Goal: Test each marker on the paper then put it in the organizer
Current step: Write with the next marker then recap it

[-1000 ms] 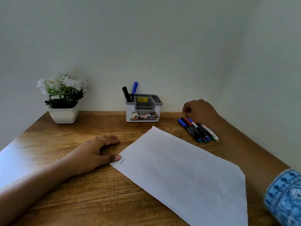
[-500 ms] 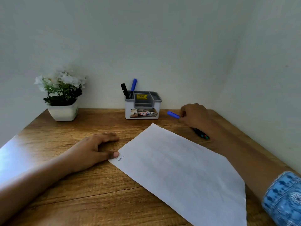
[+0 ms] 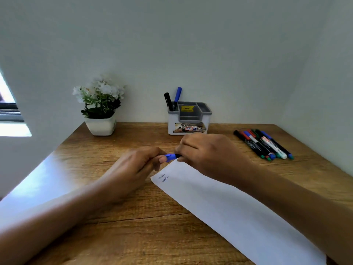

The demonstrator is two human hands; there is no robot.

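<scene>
A blue marker [image 3: 170, 157] is held level between both hands over the paper's far corner. My left hand [image 3: 133, 169] pinches its blue cap end. My right hand [image 3: 208, 157] grips its barrel, which is mostly hidden. The white paper [image 3: 229, 211] lies slanted on the desk with two short scribbles near its left corner. The grey-and-white organizer [image 3: 189, 119] stands at the back with a black marker [image 3: 167, 101] and a blue marker [image 3: 177, 97] in its left compartment. Several loose markers [image 3: 263, 144] lie in a row at the right.
A white pot of white flowers [image 3: 100, 111] stands at the back left of the wooden desk [image 3: 133, 236]. Walls close the desk in at the back and right. A window shows at the far left.
My right hand lifted a blue marker from the row and brought it to the middle. My left hand left the paper's corner and took hold of the marker's cap end.
</scene>
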